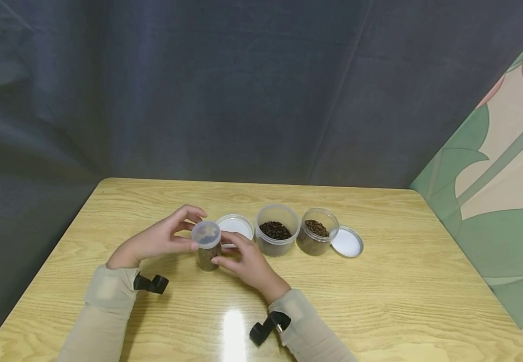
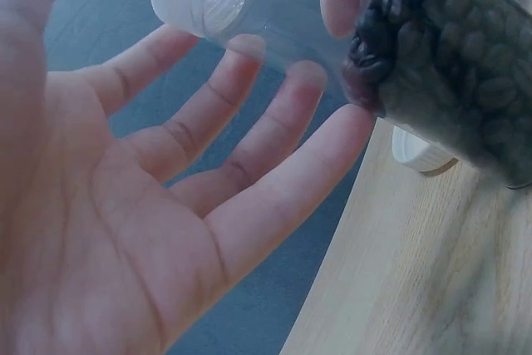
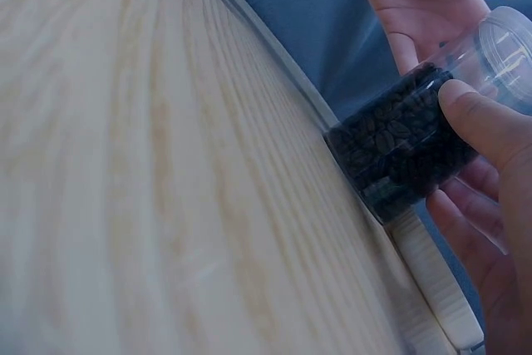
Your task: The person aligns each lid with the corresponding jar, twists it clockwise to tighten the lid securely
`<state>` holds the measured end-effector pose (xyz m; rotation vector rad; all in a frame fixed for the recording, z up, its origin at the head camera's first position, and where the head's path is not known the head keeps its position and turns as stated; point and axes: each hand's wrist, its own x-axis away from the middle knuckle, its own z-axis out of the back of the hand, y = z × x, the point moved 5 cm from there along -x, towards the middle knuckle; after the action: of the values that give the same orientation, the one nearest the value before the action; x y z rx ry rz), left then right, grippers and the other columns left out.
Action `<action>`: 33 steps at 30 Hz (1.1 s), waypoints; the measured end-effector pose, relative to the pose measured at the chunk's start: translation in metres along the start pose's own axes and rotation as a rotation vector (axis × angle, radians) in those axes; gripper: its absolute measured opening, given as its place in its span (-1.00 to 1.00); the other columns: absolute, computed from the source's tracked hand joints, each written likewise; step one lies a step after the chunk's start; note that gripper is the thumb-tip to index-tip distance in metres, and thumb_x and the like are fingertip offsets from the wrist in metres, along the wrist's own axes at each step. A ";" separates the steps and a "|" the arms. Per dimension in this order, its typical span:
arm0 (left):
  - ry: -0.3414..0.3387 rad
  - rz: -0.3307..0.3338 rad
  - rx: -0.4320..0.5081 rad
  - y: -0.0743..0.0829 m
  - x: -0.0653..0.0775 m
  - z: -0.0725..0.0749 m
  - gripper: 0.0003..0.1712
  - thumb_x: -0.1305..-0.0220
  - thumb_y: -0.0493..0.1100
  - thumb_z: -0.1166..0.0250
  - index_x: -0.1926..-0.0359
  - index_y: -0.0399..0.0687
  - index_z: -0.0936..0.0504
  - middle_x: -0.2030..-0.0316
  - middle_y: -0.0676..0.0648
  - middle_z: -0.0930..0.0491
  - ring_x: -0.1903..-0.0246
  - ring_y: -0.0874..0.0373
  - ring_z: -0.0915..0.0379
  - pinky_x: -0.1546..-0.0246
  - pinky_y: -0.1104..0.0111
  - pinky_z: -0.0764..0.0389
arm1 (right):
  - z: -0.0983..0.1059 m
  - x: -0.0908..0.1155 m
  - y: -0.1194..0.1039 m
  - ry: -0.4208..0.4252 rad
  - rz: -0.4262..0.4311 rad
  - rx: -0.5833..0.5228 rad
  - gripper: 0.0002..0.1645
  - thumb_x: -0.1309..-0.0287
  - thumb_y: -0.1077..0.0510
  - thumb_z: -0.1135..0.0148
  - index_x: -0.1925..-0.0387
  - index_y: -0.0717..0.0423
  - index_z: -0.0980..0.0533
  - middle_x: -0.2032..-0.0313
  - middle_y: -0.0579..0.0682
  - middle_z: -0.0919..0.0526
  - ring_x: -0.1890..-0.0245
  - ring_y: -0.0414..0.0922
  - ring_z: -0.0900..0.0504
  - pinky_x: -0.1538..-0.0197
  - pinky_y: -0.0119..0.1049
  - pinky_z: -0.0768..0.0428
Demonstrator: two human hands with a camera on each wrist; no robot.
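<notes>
in the head view we see a lidded jar (image 1: 206, 258) of beans at the table's (image 1: 379, 291) left, between left hand (image 1: 164, 239) and right hand (image 1: 248, 264). left wrist: we find the left fingers spread, tips against the jar. right wrist: we see the right hand pinching it.

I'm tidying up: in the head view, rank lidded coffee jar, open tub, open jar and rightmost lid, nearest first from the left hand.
1. Lidded coffee jar, at the left hand
2. Open tub, farther right
3. Open jar, right of the tub
4. Rightmost lid, beyond the open jar
</notes>
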<state>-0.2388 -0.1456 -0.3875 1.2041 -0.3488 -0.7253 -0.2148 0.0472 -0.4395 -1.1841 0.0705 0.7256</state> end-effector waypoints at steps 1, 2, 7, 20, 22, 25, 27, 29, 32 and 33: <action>0.009 0.010 -0.006 0.000 0.000 0.000 -0.35 -0.32 -0.31 -0.38 -0.31 -0.23 -0.26 -0.22 -0.32 -0.29 -0.19 -0.29 -0.38 -0.07 0.22 -0.65 | 0.000 0.000 0.000 0.000 -0.001 -0.001 -0.30 -0.13 0.31 -0.47 -0.31 0.22 -0.45 -0.17 0.15 -0.58 -0.18 0.05 -0.59 -0.18 -0.27 -0.61; 0.017 0.019 -0.013 0.000 0.000 0.000 -0.37 -0.31 -0.30 -0.40 -0.28 -0.21 -0.26 -0.20 -0.31 -0.30 -0.19 -0.28 -0.39 -0.08 0.23 -0.65 | 0.000 0.000 0.001 0.000 -0.001 -0.002 -0.30 -0.14 0.31 -0.47 -0.31 0.21 -0.45 -0.17 0.15 -0.58 -0.18 0.05 -0.59 -0.18 -0.26 -0.61; 0.040 0.045 -0.039 0.001 -0.001 0.000 -0.41 -0.27 -0.27 -0.44 -0.18 -0.19 -0.29 -0.15 -0.27 -0.32 -0.20 -0.27 -0.42 -0.09 0.23 -0.65 | 0.000 0.001 0.001 0.003 -0.001 0.002 -0.31 -0.15 0.31 -0.46 -0.31 0.20 -0.45 -0.18 0.14 -0.58 -0.18 0.04 -0.59 -0.18 -0.24 -0.62; 0.010 0.024 0.003 -0.001 0.000 0.000 -0.52 -0.36 -0.29 -0.36 -0.19 -0.23 -0.35 -0.17 -0.25 -0.34 -0.21 -0.31 -0.38 -0.09 0.22 -0.63 | 0.000 0.001 0.001 -0.007 -0.016 0.005 -0.30 -0.16 0.29 -0.46 -0.32 0.19 -0.45 -0.19 0.13 -0.58 -0.19 0.03 -0.58 -0.19 -0.25 -0.61; 0.001 0.017 0.013 -0.001 0.000 0.000 -0.50 -0.36 -0.31 -0.34 -0.22 -0.24 -0.35 -0.18 -0.26 -0.35 -0.20 -0.31 -0.38 -0.07 0.22 -0.64 | 0.001 0.001 0.000 -0.007 -0.014 0.007 -0.31 -0.16 0.29 -0.45 -0.33 0.19 -0.44 -0.19 0.14 -0.58 -0.18 0.04 -0.58 -0.19 -0.25 -0.61; -0.009 -0.003 0.000 -0.001 0.000 0.001 -0.49 -0.36 -0.34 -0.33 -0.26 -0.26 -0.37 -0.21 -0.27 -0.36 -0.20 -0.32 -0.37 -0.07 0.21 -0.64 | 0.001 0.001 0.001 -0.005 -0.011 0.009 -0.31 -0.17 0.29 -0.45 -0.33 0.19 -0.44 -0.19 0.14 -0.58 -0.18 0.04 -0.58 -0.19 -0.26 -0.61; -0.010 -0.014 -0.026 0.000 0.001 0.002 -0.48 -0.37 -0.33 -0.32 -0.29 -0.26 -0.38 -0.23 -0.27 -0.38 -0.20 -0.31 -0.37 -0.09 0.21 -0.62 | 0.001 0.001 0.001 -0.005 -0.012 0.009 -0.31 -0.17 0.29 -0.45 -0.33 0.19 -0.44 -0.19 0.14 -0.58 -0.18 0.04 -0.58 -0.19 -0.26 -0.61; -0.011 -0.022 -0.051 0.000 0.002 0.003 -0.47 -0.38 -0.32 -0.32 -0.31 -0.27 -0.39 -0.25 -0.28 -0.39 -0.22 -0.30 -0.37 -0.12 0.19 -0.61 | 0.001 0.001 0.000 -0.006 -0.015 0.009 -0.30 -0.16 0.29 -0.45 -0.33 0.19 -0.44 -0.19 0.14 -0.58 -0.19 0.04 -0.58 -0.19 -0.26 -0.60; -0.013 -0.029 -0.074 0.001 0.002 0.003 -0.43 -0.38 -0.32 -0.32 -0.34 -0.29 -0.37 -0.27 -0.30 -0.39 -0.23 -0.30 -0.36 -0.15 0.13 -0.58 | 0.001 0.001 0.001 -0.009 -0.019 0.007 -0.30 -0.16 0.29 -0.46 -0.33 0.19 -0.44 -0.18 0.14 -0.58 -0.19 0.03 -0.58 -0.19 -0.28 -0.60; -0.013 -0.030 -0.074 0.002 0.002 0.003 -0.42 -0.38 -0.33 -0.32 -0.35 -0.30 -0.35 -0.26 -0.31 -0.38 -0.22 -0.30 -0.36 -0.16 0.11 -0.57 | 0.000 0.001 0.001 -0.009 -0.020 0.007 -0.30 -0.15 0.29 -0.46 -0.32 0.19 -0.45 -0.18 0.14 -0.58 -0.19 0.03 -0.58 -0.19 -0.29 -0.60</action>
<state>-0.2383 -0.1491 -0.3852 1.1367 -0.3128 -0.7662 -0.2149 0.0480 -0.4404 -1.1731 0.0532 0.7126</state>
